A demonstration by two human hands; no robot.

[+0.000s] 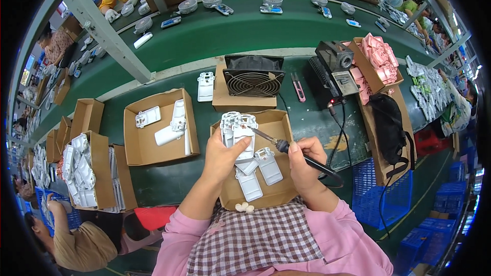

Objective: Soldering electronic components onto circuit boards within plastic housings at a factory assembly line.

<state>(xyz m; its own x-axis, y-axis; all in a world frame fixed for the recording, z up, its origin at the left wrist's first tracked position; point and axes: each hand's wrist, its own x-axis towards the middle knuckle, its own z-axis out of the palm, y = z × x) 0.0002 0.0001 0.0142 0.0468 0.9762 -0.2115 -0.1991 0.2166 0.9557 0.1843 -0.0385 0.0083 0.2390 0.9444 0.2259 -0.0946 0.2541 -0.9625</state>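
Note:
My left hand (223, 156) is closed around a white plastic housing (237, 132), its thumb lying across the front. In my right hand (305, 161) is a black-handled soldering iron (283, 146), gripped like a pen. The iron's metal tip reaches the upper part of the housing; whether it touches cannot be made out. Beneath both hands stands an open cardboard box (281, 192). Several loose white plastic shells (268, 166) lie in it, below the held piece.
Behind the box, a black fan (254, 79) stands on cardboard. Pink tweezers (298, 88) and a black soldering station (327, 84) with cables are to its right. A shallow box (131, 143) of white parts sits left. Beyond runs a green conveyor (230, 30) carrying small fans; co-workers sit around.

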